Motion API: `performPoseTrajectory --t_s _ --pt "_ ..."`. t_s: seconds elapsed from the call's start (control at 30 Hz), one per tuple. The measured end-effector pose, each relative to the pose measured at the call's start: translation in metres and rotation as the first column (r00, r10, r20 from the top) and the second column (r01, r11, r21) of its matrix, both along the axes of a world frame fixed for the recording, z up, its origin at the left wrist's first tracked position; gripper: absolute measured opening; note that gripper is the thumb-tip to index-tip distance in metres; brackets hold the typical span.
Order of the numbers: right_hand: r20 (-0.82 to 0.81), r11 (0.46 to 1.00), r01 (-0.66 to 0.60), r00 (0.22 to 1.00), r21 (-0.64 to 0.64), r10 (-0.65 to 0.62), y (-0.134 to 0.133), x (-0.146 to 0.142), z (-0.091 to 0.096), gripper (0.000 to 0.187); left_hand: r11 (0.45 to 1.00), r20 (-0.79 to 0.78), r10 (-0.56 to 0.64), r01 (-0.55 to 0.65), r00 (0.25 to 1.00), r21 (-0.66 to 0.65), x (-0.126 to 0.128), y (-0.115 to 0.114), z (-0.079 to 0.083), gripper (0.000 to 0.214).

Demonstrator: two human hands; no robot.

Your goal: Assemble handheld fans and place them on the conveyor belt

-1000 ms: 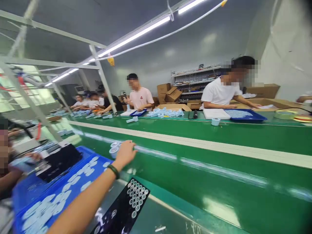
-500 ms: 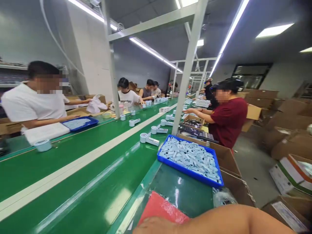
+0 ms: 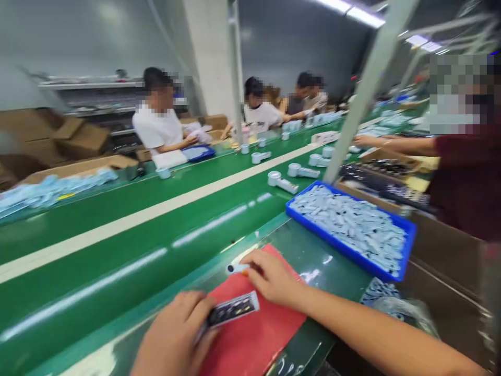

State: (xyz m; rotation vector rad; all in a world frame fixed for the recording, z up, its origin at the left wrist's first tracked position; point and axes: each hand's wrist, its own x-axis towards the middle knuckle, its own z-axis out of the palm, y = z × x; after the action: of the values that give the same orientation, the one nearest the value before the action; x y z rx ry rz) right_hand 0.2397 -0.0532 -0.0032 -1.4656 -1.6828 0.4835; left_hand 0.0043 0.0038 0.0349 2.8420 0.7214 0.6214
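My left hand (image 3: 176,331) is closed round one end of a narrow part with a black face and a pale rim (image 3: 235,309); small light marks show on that face. Pinched in the fingers of my right hand (image 3: 272,274) is a small pale-blue plastic piece (image 3: 235,268) with a dark oval spot at its end. A bit of orange shows by those fingertips. Both hands are over a red sheet (image 3: 254,339) that lies on the green worktop. Beyond my right hand, a blue tray (image 3: 332,240) is filled with similar pale-blue pieces.
A green conveyor belt (image 3: 141,245) runs past the worktop, carrying several pale-blue handled devices (image 3: 282,181). A slanted metal post (image 3: 356,104) rises behind the tray. Co-workers sit across the belt; one in a dark red shirt (image 3: 462,177) is at the right. Cardboard boxes (image 3: 438,266) stand beside the tray.
The view has turned left and down. Both my hands are now in sight, each with a part in it; before, only one arm showed, its hand at the bottom edge over the red sheet.
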Motion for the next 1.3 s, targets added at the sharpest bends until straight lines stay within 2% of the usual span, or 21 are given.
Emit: performPoseTrajectory --t_s 0.1,0.17,0.23,0.33,0.47,0.63,0.73,0.87,0.97,1.13,1.3 --pt "-0.065 0.994 -0.105 0.992 0.009 0.106 -0.024 0.009 0.014 0.016 0.988 -0.308 0.083 -0.118 0.948 -0.097 0.007 -0.024 0.002 0.017" --pt "-0.005 0.986 -0.166 0.986 -0.019 0.166 -0.037 0.009 0.022 0.015 0.975 -0.374 0.100 -0.166 0.922 -0.147 0.017 -0.027 0.003 0.020" --pt "0.106 0.979 -0.195 0.974 -0.059 0.200 -0.045 0.002 0.027 0.014 0.963 -0.333 0.085 -0.163 0.939 -0.214 0.021 -0.027 0.006 0.028" --pt "0.279 0.982 -0.170 0.942 -0.081 0.187 -0.047 -0.013 0.028 0.010 0.938 -0.163 0.034 -0.088 0.986 -0.336 0.017 -0.027 0.009 0.033" --pt "0.365 0.978 -0.188 0.907 -0.094 0.210 -0.042 -0.022 0.027 0.011 0.909 0.031 0.006 0.007 1.000 -0.417 0.011 -0.029 0.006 0.018" --pt "0.283 0.971 -0.198 0.932 -0.132 0.228 -0.046 -0.016 0.029 0.011 0.897 0.046 0.044 -0.019 0.998 -0.442 0.013 -0.031 0.001 0.012" --pt "0.189 0.977 -0.185 0.961 -0.105 0.203 -0.048 -0.015 0.025 0.007 0.874 0.051 0.095 -0.059 0.994 -0.482 0.015 -0.032 0.000 0.010" --pt "-0.062 0.986 -0.157 0.986 -0.046 0.155 -0.046 -0.019 0.012 0.013 0.847 0.039 0.136 -0.096 0.990 -0.522 0.017 -0.033 0.000 0.010" --pt "-0.237 0.980 -0.180 0.959 -0.086 0.155 -0.044 -0.019 0.004 0.018 0.853 0.035 0.131 -0.094 0.991 -0.514 0.018 -0.034 0.000 0.011" --pt "-0.276 0.950 -0.269 0.936 -0.161 0.218 -0.043 -0.012 0.005 0.019 0.876 0.088 0.128 -0.071 0.988 -0.478 0.017 -0.038 0.002 0.015" --pt "-0.291 0.951 -0.290 0.924 -0.106 0.250 -0.044 -0.008 0.004 0.019 0.893 0.084 0.141 -0.090 0.986 -0.441 0.017 -0.044 0.001 0.016"
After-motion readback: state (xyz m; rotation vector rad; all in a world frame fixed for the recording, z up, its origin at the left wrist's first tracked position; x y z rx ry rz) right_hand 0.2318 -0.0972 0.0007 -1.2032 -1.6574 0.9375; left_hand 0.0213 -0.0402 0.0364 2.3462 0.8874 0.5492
